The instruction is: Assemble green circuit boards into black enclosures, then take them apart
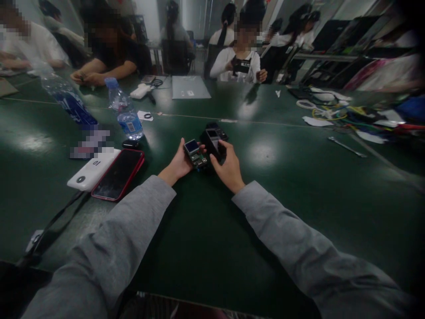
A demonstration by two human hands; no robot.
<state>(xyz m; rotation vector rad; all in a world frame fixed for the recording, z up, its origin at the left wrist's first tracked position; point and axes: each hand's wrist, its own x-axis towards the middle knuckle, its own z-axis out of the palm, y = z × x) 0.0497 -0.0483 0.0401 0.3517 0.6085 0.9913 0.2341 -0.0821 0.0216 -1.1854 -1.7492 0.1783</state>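
Observation:
My left hand (pixel 181 163) is closed around a small green circuit board with a screen (pixel 195 153), its components facing up. Close beside it, my right hand (pixel 229 167) grips a black plastic casing (pixel 212 141) with a window opening at its upper end. The board and the casing are apart or just touching; I cannot tell which. Right behind the casing lies another dark device (pixel 219 130) on the green table (pixel 206 230), partly hidden by it.
To the left are a red-edged phone (pixel 118 175), a white power bank (pixel 94 168) and two water bottles (pixel 128 117) (pixel 68 99). A wrench (pixel 347 147) and tangled cables (pixel 332 110) lie at the right. Across the table, a grey folder (pixel 190 87) lies near seated people.

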